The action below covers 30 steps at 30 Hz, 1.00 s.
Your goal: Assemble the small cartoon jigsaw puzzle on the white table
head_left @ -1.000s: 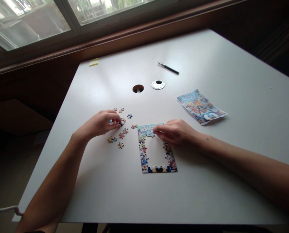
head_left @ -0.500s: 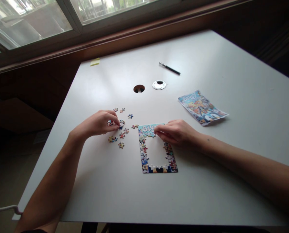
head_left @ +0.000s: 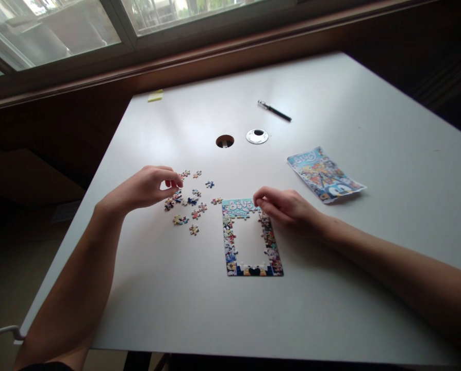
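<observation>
A jigsaw puzzle border (head_left: 230, 242) lies on the white table, its ring of joined pieces framing bare tabletop. Across its top runs a light blue strip with lettering. My right hand (head_left: 288, 208) rests at the upper right corner of the border, fingers curled together; whatever they may pinch is hidden. To the left, several loose puzzle pieces (head_left: 194, 200) are scattered in a small group. My left hand (head_left: 147, 188) hovers over the left side of that group, thumb and fingers bent with a gap between them and nothing visible in it.
A creased picture sheet (head_left: 325, 175) lies to the right of the border. Farther back are a black pen (head_left: 275, 111), a round metal cover (head_left: 257, 136) and an open cable hole (head_left: 225, 141). A yellow sticky note (head_left: 155, 96) marks the far left table corner.
My left hand has lifted and drawn back to the left, uncovering more loose pieces. The right hand has slid slightly right and up off the lettering. The view has shifted a little.
</observation>
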Each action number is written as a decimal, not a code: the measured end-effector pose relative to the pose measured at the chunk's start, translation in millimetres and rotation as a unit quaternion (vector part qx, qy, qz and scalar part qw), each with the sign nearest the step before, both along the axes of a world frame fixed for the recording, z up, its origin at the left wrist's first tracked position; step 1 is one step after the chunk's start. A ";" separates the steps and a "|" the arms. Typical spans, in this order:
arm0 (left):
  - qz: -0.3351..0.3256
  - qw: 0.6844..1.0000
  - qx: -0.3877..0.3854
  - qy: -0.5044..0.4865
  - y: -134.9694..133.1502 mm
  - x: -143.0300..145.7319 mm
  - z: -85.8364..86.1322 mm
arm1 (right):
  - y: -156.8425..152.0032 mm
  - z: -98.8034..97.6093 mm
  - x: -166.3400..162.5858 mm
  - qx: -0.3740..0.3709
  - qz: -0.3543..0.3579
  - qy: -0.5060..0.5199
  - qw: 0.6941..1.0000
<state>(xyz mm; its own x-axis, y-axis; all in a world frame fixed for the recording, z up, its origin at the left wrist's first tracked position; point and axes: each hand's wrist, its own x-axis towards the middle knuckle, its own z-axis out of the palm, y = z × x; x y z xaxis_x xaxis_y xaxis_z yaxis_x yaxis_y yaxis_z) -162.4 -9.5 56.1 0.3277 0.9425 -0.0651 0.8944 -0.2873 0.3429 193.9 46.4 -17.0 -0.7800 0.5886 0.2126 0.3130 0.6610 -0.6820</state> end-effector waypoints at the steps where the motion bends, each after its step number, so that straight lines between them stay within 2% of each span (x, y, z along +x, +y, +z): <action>1: -0.001 1.000 0.000 0.001 0.2 -0.2 -0.5 | 0.4 1.9 0.1 -0.029 -0.017 0.017 0.999; 6: -0.001 1.000 0.000 0.007 1.1 -3.7 -2.4 | 2.3 7.9 0.7 -0.113 -0.078 0.081 0.987; 14: 0.016 1.000 -0.006 0.009 -0.2 -7.1 0.6 | 4.6 1.5 4.4 -0.213 -0.082 0.121 0.966; 20: 0.008 1.000 -0.012 0.013 0.2 -8.7 0.8 | 5.5 -1.9 7.2 -0.233 -0.093 0.107 0.962; 30: 0.042 0.997 -0.020 0.056 0.3 -23.7 -3.2 | 8.0 -6.0 10.3 -0.241 -0.086 0.093 0.962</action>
